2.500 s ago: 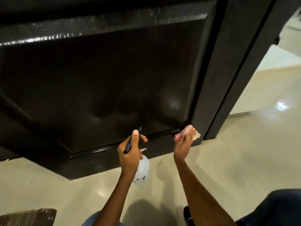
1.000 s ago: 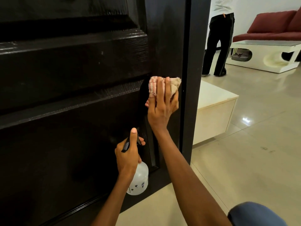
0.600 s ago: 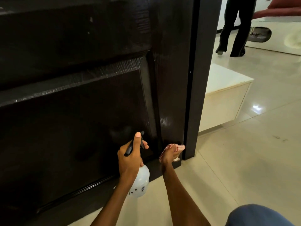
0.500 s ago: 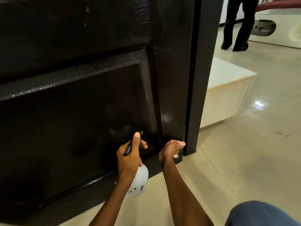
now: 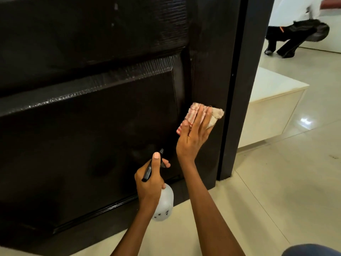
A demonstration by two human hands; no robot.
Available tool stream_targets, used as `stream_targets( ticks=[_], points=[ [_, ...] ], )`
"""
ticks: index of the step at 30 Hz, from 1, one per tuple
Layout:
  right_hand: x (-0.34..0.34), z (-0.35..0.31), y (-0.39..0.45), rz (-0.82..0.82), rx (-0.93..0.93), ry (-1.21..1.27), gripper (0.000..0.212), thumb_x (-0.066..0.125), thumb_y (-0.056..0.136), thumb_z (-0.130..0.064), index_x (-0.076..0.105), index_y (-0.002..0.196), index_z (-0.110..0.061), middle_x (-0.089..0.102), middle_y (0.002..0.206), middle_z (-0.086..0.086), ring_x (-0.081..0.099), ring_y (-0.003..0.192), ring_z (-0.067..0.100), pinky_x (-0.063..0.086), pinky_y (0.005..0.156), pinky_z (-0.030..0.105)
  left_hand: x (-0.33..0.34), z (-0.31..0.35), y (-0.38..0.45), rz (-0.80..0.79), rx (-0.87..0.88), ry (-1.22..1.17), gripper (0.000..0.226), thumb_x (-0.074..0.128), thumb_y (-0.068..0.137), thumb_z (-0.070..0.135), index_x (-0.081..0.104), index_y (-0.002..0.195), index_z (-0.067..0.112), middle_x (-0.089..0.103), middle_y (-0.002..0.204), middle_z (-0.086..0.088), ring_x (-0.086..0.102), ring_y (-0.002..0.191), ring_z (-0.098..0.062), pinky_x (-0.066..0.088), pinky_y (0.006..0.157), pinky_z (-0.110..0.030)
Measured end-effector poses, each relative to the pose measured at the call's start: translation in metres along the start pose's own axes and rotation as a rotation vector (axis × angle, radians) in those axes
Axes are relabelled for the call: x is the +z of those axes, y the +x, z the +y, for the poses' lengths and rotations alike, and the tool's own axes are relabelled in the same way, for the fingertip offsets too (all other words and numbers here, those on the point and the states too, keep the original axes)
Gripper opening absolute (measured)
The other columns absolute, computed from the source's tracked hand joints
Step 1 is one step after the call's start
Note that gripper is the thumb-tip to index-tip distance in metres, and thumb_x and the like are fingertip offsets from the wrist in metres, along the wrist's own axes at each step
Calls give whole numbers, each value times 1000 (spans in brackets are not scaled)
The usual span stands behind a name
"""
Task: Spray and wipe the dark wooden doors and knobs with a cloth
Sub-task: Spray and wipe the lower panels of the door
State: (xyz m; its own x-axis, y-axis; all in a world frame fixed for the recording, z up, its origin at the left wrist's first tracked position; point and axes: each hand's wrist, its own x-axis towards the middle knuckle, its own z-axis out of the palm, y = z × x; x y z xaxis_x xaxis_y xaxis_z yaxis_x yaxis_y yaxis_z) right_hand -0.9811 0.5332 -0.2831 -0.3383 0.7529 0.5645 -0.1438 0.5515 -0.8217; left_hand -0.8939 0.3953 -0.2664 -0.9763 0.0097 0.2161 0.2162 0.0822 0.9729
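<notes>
Floor (image 5: 276, 191) is glossy cream tile, thin grout lines, bright light glare (image 5: 305, 121) at 3 o'clock. Dark door frame (image 5: 245, 89) runs vertically from 12 o'clock down to the floor right of centre. Behind it at 2–3 o'clock, a low cream box unit (image 5: 273, 108) with a white top, sitting on the tile. At 1 o'clock, a second person (image 5: 295, 30) crouching, white top, black trousers, beside a white furniture edge (image 5: 332, 34). Blue cloth (image 5: 311, 250) at 5 o'clock corner.

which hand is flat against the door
The right hand, pressing the cloth flat on the door; the left hand grips the spray bottle.
</notes>
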Motion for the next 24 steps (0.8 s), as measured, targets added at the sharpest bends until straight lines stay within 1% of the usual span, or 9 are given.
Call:
stream_targets(
  ticks=[3,5,7,10,12,16,19,22,24],
  points=[
    [-7,48,-39,-82,190,3,68,30,104,-53,-4,161,-36,-5,170,-3,-12,156,15,0,126,45,2,2,0,-3,-9,-12,55,47,99,53,73,82,8,77,85,-5,48,40,-13,45,46,-22],
    [-9,78,-68,-116,452,109,71,26,100,-62,-8,159,-41,-7,170,-5,-8,156,17,0,126,43,3,5,0,-9,-8,-17,52,46,97,50,72,81,8,76,86,-5,46,38,-11,44,44,-23],
    [-11,102,-86,-65,741,219,79,29,95,-60,-2,162,-31,-2,170,-1,0,156,22,2,125,40,3,7,0,-23,0,-6,52,47,97,50,72,80,9,77,86,-3,47,38,-9,43,44,-22],
    [-1,143,-93,-75,1059,317,83,30,92,-65,0,162,-32,2,170,-2,6,156,25,6,126,51,0,5,2,-45,6,12,55,47,99,54,72,77,10,77,84,-2,54,44,-11,42,43,-21],
    [8,158,-90,-60,1157,328,93,28,82,-76,-1,161,-37,2,170,-4,8,156,25,10,125,55,-2,-2,0,-63,-5,35,61,48,100,63,73,76,13,77,85,-1,56,47,-13,43,44,-22],
    [-8,84,-67,59,815,346,67,35,106,-48,0,162,-34,-3,170,-5,7,155,21,12,123,39,-4,-21,-12,-101,-27,35,62,47,90,69,74,80,14,77,84,1,56,46,-11,46,48,-22],
    [-10,79,-58,4,453,255,69,34,105,-51,-5,160,-40,-13,166,-18,-3,156,16,8,124,39,0,-32,-20,-98,-26,23,52,50,96,52,75,82,8,69,63,7,57,48,-6,45,50,-16],
    [-7,121,-70,-54,370,109,71,27,104,-60,-7,161,-35,-13,166,-16,-8,155,14,-1,125,39,-2,-53,-26,-76,-24,7,54,52,95,56,75,81,9,68,61,5,51,42,-8,45,50,-18],
    [-4,155,-86,3,515,143,66,30,109,-46,0,163,-23,0,166,-10,2,153,12,-1,121,21,-1,-68,-28,-74,-37,6,57,48,92,63,75,80,13,75,76,0,47,40,-9,44,50,-22]
  ],
)
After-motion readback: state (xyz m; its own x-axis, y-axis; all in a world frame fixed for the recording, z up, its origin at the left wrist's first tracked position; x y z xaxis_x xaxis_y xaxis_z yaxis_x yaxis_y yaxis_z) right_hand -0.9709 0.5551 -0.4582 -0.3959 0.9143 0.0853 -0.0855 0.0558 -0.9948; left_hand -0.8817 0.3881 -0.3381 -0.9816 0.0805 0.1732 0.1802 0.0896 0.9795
